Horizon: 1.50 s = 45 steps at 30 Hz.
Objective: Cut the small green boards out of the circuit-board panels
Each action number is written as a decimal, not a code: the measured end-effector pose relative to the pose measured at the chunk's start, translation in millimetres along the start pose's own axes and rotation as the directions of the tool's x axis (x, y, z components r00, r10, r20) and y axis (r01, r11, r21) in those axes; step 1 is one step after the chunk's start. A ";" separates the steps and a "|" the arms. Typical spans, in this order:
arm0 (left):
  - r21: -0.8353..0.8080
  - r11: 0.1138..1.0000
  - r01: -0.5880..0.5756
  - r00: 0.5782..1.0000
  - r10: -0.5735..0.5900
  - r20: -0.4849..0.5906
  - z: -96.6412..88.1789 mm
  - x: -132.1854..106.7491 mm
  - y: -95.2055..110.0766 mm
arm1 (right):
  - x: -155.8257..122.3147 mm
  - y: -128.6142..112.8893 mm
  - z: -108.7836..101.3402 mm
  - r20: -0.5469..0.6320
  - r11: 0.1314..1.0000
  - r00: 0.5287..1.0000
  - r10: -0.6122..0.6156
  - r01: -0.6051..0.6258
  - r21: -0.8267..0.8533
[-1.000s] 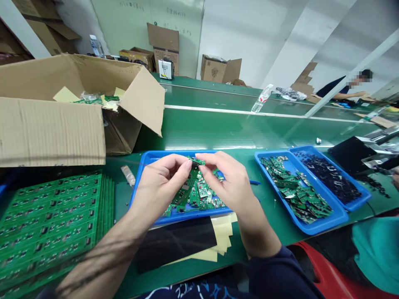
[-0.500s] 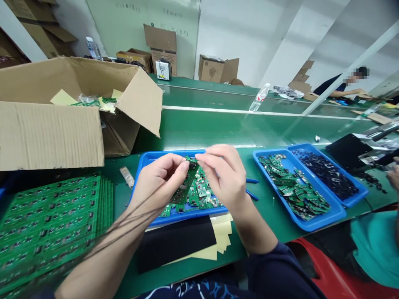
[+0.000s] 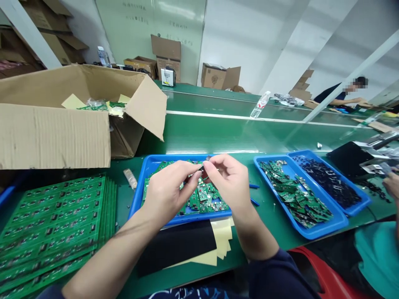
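My left hand (image 3: pixel 168 189) and my right hand (image 3: pixel 229 180) meet over a blue tray (image 3: pixel 146 176) that holds several small green circuit boards (image 3: pixel 204 197). Both hands are closed in a pinch on one small circuit board (image 3: pixel 202 167), fingertips touching at its ends. The board is mostly hidden by the fingers. A stack of large green circuit panels (image 3: pixel 52 224) lies to the left of the tray.
An open cardboard box (image 3: pixel 62 120) stands at the back left. Two more blue trays sit to the right, one (image 3: pixel 324 226) with green boards, one (image 3: pixel 363 201) with black parts. Black and yellow sheets (image 3: pixel 187 247) lie at the table's near edge. A co-worker's hand (image 3: pixel 392 185) shows at the far right.
Both hands have lowered slightly toward the tray and drawn closer together on the small board; the long strip of boards held by the left hand is no longer seen.
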<state>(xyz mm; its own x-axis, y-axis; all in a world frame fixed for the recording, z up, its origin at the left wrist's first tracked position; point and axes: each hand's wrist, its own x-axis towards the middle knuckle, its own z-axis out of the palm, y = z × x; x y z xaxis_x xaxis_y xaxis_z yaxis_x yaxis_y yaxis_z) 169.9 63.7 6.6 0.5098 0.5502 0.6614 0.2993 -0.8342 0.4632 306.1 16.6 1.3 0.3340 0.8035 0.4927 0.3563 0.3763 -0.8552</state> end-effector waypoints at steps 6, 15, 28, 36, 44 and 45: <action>-0.141 0.990 0.003 0.997 0.007 0.075 -6.3 4.4 -6.2 | 6.8 1.7 -7.1 0.087 0.971 0.986 0.144 -0.158 0.182; -0.088 0.990 0.106 0.985 -0.093 0.143 -19.1 9.8 -15.0 | 4.7 4.5 -1.4 0.204 0.964 0.977 0.068 -0.117 0.239; -0.005 0.988 -0.155 0.988 0.155 0.004 -16.8 11.0 -32.8 | 30.2 16.4 -62.3 0.400 0.521 0.538 -0.742 0.086 0.850; 0.168 0.915 -0.367 0.916 0.387 -0.106 -12.7 7.6 -32.7 | 23.5 20.7 -31.4 0.529 0.900 0.843 0.097 -0.301 0.314; 0.248 0.887 -0.390 0.888 0.433 -0.151 -13.6 7.7 -39.1 | 9.6 16.3 1.9 0.473 0.758 0.856 0.209 -0.448 0.474; 0.229 0.902 -0.367 0.899 0.407 -0.160 -14.0 7.3 -38.7 | 9.9 17.4 2.5 0.507 0.703 0.833 0.221 -0.497 0.510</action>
<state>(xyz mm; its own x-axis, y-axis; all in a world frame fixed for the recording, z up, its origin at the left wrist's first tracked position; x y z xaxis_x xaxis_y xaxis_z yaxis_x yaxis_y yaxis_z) 150.7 100.5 1.8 0.4509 0.1616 0.8778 0.2676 -0.9627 0.0398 313.4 32.2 -9.1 -0.0849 0.9865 0.1398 -0.3601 0.1005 -0.9275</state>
